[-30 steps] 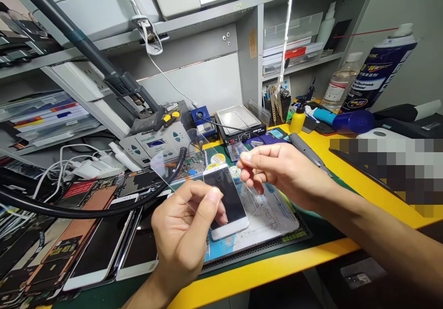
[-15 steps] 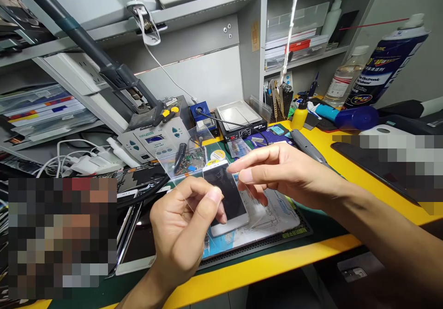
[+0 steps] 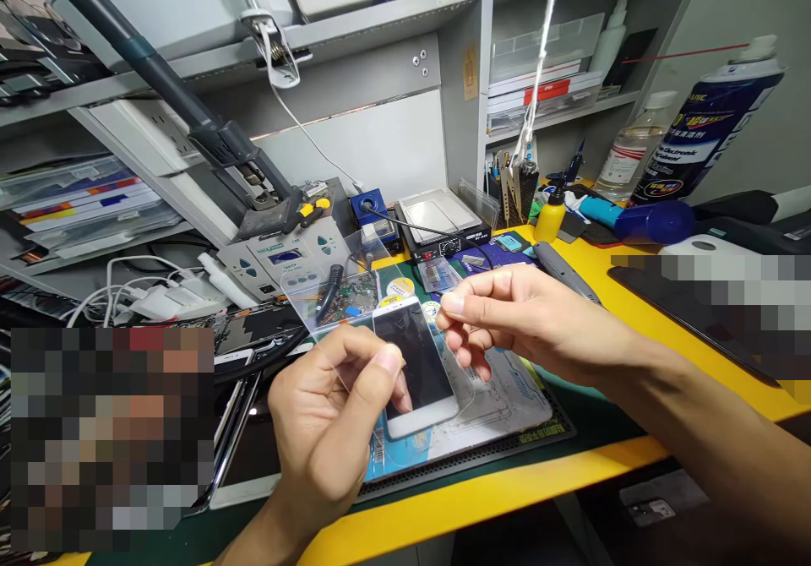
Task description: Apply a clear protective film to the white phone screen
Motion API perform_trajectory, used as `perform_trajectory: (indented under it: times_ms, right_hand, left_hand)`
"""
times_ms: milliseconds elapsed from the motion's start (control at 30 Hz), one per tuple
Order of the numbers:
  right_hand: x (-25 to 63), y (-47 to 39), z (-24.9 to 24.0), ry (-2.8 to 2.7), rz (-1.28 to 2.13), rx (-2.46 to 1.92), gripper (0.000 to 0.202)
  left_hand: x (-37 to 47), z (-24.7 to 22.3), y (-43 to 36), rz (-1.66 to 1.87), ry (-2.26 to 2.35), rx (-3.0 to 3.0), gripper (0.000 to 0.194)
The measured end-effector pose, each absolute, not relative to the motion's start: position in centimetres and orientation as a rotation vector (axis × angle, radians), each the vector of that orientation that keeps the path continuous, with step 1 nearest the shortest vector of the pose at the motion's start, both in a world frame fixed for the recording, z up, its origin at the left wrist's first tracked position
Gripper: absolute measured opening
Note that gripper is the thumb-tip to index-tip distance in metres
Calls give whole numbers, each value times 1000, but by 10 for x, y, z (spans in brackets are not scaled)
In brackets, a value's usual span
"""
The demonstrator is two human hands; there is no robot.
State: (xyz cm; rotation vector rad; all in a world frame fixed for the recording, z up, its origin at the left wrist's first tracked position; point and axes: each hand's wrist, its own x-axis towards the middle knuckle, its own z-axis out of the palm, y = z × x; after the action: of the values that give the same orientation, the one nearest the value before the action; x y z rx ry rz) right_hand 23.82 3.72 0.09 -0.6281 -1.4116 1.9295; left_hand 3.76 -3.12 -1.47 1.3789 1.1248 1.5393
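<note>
My left hand [image 3: 339, 401] is closed in a pinch on a thin clear plastic film [image 3: 310, 300], held over the bench. The film's see-through edges are hard to follow. Beneath it lies a phone [image 3: 421, 367] with a white frame and dark screen, partly behind my left fingers. The phone rests on a printed blue-and-white work pad [image 3: 507, 397]. My right hand [image 3: 507, 317] is at the phone's upper right, thumb and forefinger pressed together by the film's edge. What that pinch holds, if anything, is too fine to make out.
Behind the hands stand a grey control unit [image 3: 285, 258], a heating plate [image 3: 437, 215] and a small yellow bottle [image 3: 550, 214]. A spray can [image 3: 703, 127] is at the right, beside a dark flat panel [image 3: 690, 321]. Several phone parts and cables crowd the left.
My right thumb and forefinger, slightly apart before, have come together in a pinch. My left hand keeps its pinch, and the phone stays on the pad. The view has shifted slightly.
</note>
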Motion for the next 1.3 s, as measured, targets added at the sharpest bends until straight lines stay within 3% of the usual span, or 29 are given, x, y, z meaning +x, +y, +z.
perform_trajectory:
  times_ms: [300, 500, 867, 1300]
  right_hand:
    - [239, 40, 6, -1408, 1932, -707, 10]
    - [239, 39, 3, -1541, 1922, -723, 24]
    - [234, 27, 6, -1839, 1574, -759, 32]
    - [238, 35, 4, -1698, 1695, -759, 40]
  left_hand:
    - [36, -12, -28, 1577, 1111, 1366, 20]
    - [36, -10, -28, 1584, 1119, 1383, 18]
    - [36, -9, -26, 1600, 1213, 1370, 19]
    - [37, -7, -25, 1669, 1133, 1298, 17]
